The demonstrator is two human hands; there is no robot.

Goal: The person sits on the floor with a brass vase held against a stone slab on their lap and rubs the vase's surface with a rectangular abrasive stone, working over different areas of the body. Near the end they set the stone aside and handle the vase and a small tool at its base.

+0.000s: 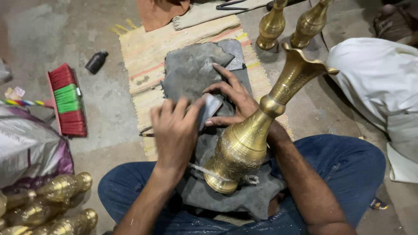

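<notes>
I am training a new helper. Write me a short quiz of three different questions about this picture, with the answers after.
1. True or false: the brass vase stands upright on the floor.
2. What lies left of the mat? A) broom B) hammer C) bucket
3. What does the left hand hold?

Key: 1. False, it lies tilted in the lap on a grey cloth. 2. A, the broom. 3. A small grey piece; the right hand touches it too.

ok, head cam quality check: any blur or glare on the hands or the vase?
Head view: left hand is slightly motion-smeared at the fingers; right hand sharper. Brass vase shows bright specular streaks on its belly, not blown out. Light is soft, with weak shadows on the floor. Frame edges look stretched, as with a wide lens.
</notes>
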